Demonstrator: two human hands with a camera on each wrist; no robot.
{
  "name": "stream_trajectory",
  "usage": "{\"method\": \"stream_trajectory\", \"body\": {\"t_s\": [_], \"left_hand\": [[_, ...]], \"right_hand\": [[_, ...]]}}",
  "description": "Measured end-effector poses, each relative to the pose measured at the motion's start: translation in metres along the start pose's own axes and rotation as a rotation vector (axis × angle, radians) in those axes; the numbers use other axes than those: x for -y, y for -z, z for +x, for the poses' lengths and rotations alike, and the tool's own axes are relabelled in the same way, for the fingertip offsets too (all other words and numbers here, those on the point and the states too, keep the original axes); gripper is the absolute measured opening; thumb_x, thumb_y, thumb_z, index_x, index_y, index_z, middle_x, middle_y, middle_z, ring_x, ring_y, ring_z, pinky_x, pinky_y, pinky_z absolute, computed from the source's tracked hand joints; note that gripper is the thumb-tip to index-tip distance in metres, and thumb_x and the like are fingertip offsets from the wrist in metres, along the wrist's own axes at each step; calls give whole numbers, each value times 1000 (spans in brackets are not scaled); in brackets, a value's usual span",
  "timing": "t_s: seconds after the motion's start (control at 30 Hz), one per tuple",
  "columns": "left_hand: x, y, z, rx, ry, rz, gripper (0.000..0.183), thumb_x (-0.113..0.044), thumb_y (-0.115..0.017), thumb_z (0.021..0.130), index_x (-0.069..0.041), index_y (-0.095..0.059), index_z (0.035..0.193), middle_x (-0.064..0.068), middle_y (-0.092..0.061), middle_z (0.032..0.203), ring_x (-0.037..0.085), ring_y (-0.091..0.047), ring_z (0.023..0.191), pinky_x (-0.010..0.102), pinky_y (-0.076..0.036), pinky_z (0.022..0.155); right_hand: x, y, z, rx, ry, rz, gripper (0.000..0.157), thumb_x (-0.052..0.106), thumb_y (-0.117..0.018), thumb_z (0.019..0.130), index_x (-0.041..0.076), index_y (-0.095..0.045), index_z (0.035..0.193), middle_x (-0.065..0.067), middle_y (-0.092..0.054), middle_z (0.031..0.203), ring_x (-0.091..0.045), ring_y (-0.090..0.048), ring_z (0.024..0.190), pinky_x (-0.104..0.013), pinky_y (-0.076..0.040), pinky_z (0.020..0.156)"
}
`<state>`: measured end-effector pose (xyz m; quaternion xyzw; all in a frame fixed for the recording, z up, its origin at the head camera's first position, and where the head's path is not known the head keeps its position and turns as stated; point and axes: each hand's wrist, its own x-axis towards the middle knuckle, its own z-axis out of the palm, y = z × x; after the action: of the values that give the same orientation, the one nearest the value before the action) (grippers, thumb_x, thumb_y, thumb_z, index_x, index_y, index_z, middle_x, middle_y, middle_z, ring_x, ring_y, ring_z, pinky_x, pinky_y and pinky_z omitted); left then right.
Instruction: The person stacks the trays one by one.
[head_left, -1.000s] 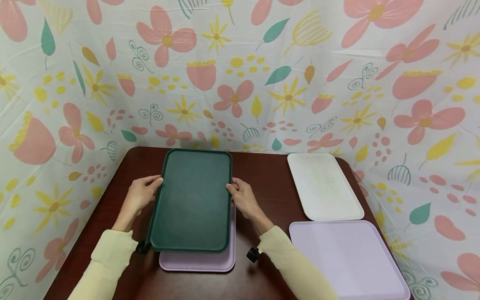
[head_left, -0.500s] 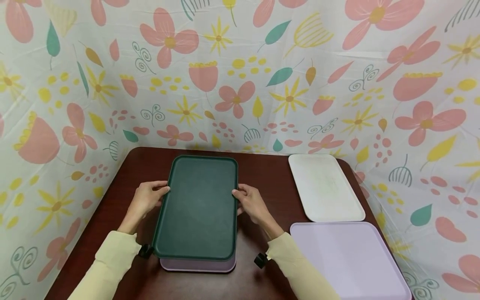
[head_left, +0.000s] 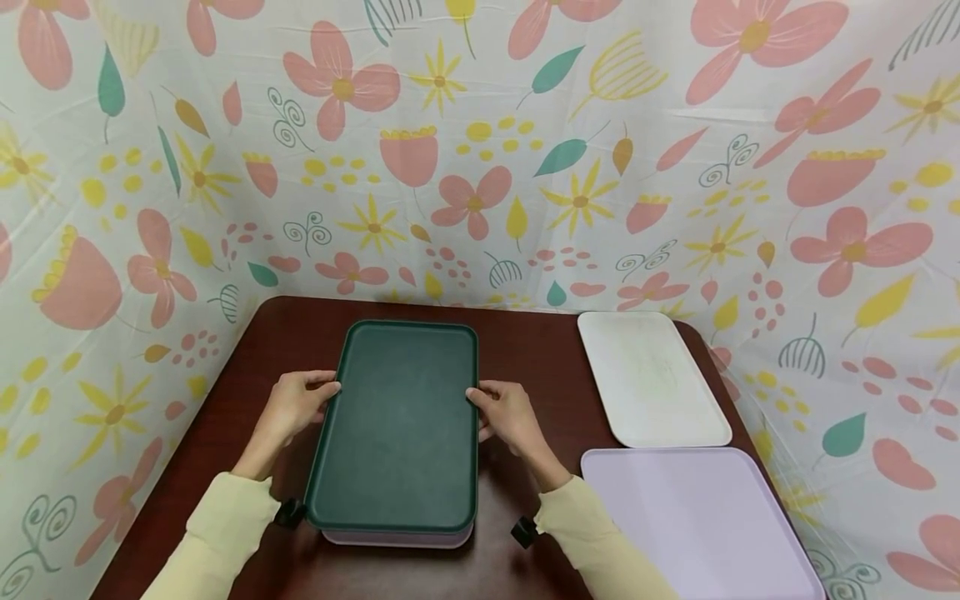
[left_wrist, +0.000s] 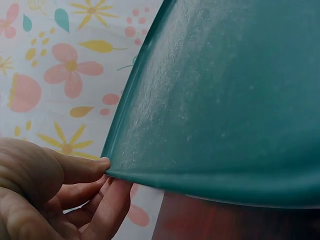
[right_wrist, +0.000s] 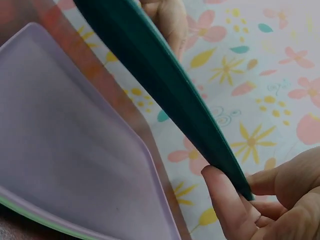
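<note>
Both hands hold a dark green rectangular tray [head_left: 397, 425] by its long sides. The left hand [head_left: 295, 406] pinches the left rim, thumb on top and fingers beneath, as the left wrist view shows. On the opposite rim, the right hand [head_left: 513, 417] pinches with its thumb above and fingers under. Below the green tray is a lilac tray [head_left: 397, 540], mostly hidden in the head view with only its near edge showing. The right wrist view shows a gap between the tilted green tray [right_wrist: 165, 85] and the lilac tray [right_wrist: 75, 125], which has a light green edge [right_wrist: 45, 220] under it.
At the right of the dark brown table [head_left: 525, 342] lies a white tray [head_left: 652, 379]. Another lilac tray [head_left: 690, 517] sits nearer, along the right edge. Floral cloth [head_left: 480, 167] walls the back and both sides.
The green tray, in both hands, has moved right and toward the person, and now covers more of the lilac tray beneath. The trays on the right have stayed put.
</note>
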<state>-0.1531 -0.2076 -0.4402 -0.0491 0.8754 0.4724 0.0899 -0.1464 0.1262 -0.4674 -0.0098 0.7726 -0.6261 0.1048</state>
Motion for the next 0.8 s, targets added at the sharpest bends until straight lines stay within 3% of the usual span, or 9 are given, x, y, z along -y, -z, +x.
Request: {"method": "stream_trajectory", "body": {"t_s": [0.2, 0.5, 0.8], "left_hand": [[4, -2, -4, -9, -4, 10, 42, -19, -59, 107, 5, -59, 142, 31, -63, 130, 33, -73, 94, 47, -61, 79], [14, -6, -4, -2, 14, 19, 42, -17, -59, 107, 7, -59, 141, 31, -65, 125, 32, -72, 92, 47, -61, 76], [23, -11, -1, 44, 48, 7, 43, -16, -59, 107, 9, -57, 142, 31, -64, 125, 34, -72, 93, 47, -61, 76]], "right_hand": [[1, -2, -3, 4, 29, -66, 33, 17, -63, 105, -2, -67, 132, -12, -68, 70, -19, -64, 49, -61, -57, 60], [-6, -7, -2, 20, 3, -76, 34, 16, -62, 105, -2, -66, 134, -12, -67, 65, -18, -62, 44, -61, -57, 59], [-18, -10, -3, 41, -21, -94, 37, 17, -62, 106, -4, -64, 136, -13, -65, 63, -20, -61, 44, -61, -57, 59]]}}
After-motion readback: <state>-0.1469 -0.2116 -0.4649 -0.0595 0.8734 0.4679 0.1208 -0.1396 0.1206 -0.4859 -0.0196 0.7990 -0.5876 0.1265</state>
